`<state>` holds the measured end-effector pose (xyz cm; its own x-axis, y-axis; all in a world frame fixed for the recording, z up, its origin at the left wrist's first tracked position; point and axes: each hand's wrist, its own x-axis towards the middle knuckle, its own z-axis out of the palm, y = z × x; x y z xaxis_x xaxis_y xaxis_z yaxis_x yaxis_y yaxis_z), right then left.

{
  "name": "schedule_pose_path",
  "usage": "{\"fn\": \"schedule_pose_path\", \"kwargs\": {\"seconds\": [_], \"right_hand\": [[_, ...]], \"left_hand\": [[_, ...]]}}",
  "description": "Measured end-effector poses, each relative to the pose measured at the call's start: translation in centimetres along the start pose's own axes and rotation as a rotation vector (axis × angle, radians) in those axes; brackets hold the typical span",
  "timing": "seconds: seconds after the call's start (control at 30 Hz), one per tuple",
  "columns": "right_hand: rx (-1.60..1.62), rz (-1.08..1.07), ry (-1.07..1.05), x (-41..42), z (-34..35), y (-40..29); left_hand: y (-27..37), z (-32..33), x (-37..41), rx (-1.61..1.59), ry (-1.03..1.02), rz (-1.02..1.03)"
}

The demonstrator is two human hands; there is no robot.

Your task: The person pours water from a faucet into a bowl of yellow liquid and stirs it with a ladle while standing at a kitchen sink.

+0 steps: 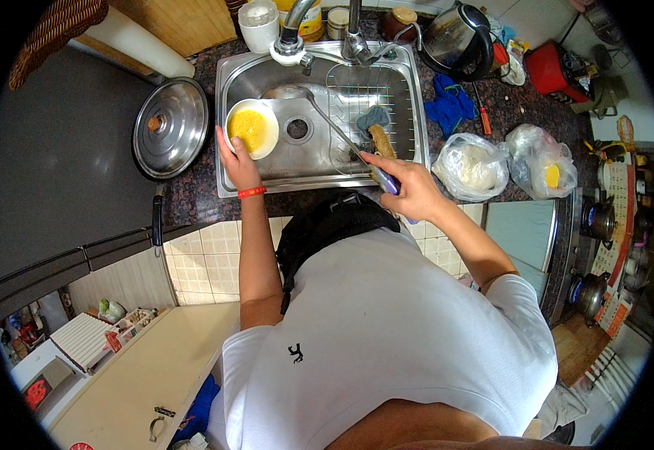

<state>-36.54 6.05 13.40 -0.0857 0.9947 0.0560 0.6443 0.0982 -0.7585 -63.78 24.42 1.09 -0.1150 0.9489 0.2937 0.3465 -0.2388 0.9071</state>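
My left hand (240, 163) holds a white bowl (271, 132) at the left side of the steel sink (316, 169). Small yellow grains (247, 129) lie in the bowl. In my right hand (411, 188) is the purple-and-grey handle of a metal ladle (332, 124), whose rounded head reaches behind the bowl's upper rim. The ladle slants across the sink, over the edge of a wire rack (355, 90). A grey-blue cloth (373, 118) and a tan scrubber (382, 142) rest on the rack. The faucet (289, 42) stands at the sink's back edge.
Left of the sink lies a steel pot lid (172, 128). To the right are a blue cloth (451, 106), a screwdriver (484, 119), plastic bags (471, 169) and an electric kettle (455, 42). Pots (592, 292) stand over lit gas burners at the far right. An open door panel (147, 371) lies lower left.
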Motion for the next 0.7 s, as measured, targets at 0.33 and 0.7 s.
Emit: {"fn": "schedule_pose_path", "kwargs": {"seconds": [0.33,0.7], "right_hand": [[-0.003,0.013,-0.023,0.1,0.0,0.0],[-0.009,0.013,-0.019,0.1,0.0,-0.1]], "left_hand": [[1.3,-0.3,-0.3,0.207,0.049,0.003],[1.6,-0.4,-0.5,0.275,0.059,0.042]]}}
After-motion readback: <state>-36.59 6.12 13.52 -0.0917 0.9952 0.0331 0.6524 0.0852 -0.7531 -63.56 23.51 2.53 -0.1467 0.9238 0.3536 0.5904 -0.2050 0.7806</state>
